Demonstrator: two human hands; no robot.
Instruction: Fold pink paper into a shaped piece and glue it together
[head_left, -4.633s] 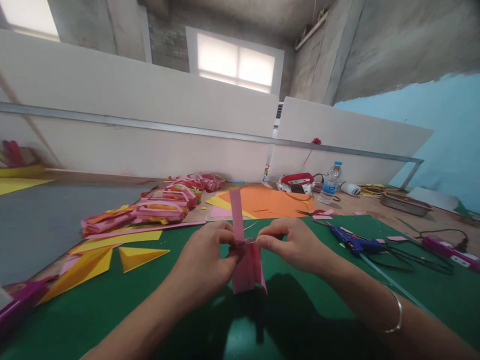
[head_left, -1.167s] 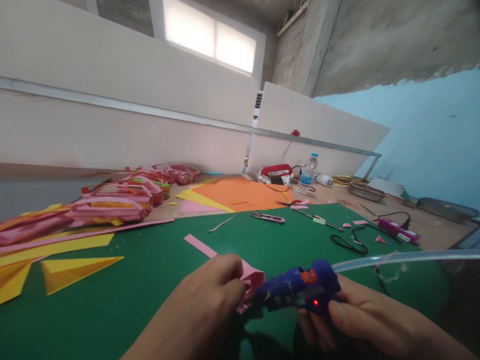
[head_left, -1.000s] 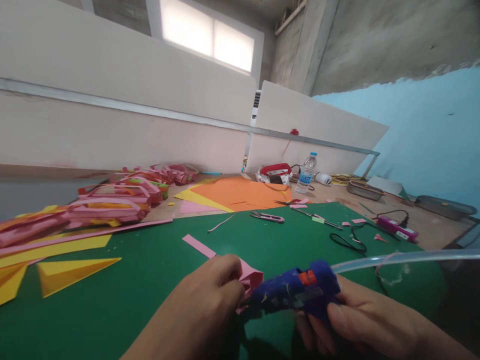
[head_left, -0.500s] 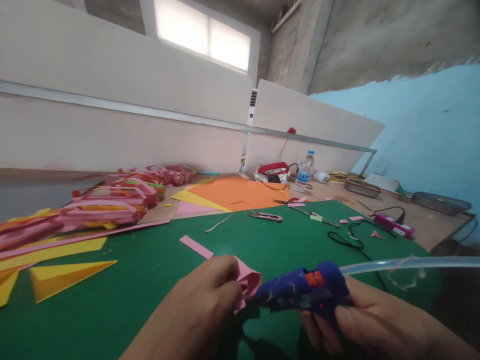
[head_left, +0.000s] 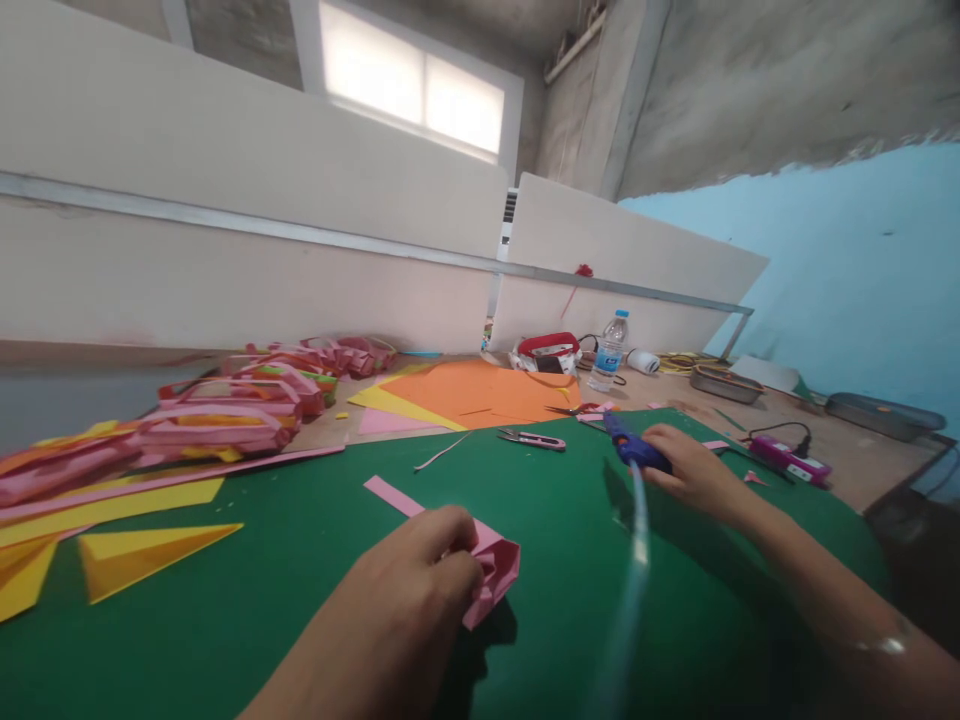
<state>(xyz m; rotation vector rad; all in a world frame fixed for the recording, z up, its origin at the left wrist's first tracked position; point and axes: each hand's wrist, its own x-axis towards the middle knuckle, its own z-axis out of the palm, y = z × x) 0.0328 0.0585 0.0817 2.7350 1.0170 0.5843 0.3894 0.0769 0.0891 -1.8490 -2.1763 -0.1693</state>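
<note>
In my left hand (head_left: 420,590) is a folded pink paper piece (head_left: 496,572), pinched at its left side, with its open folded end facing right. A pink paper strip (head_left: 390,496) sticks out beyond the knuckles; whether it joins the piece is hidden. Farther off to the right, my right hand (head_left: 686,465) grips a blue hot glue gun (head_left: 634,447) whose nozzle points away from me. A long clear glue stick (head_left: 639,530) trails from its back toward me, blurred at the near end. Thread snips (head_left: 532,440) lie on the green mat (head_left: 300,590) between the hands, farther back.
Folded pink paper baskets (head_left: 225,420) crowd the left side, near yellow paper pieces (head_left: 157,560). Orange sheets (head_left: 480,390) lie at the back. Beyond stand a water bottle (head_left: 609,352) and a red-and-white pouch (head_left: 551,350). A purple power strip (head_left: 791,460) and grey trays (head_left: 885,412) are at right.
My right hand has carried the glue gun away from the pink paper piece, forward to the mat's far right part. My left hand keeps its hold in nearly the same place.
</note>
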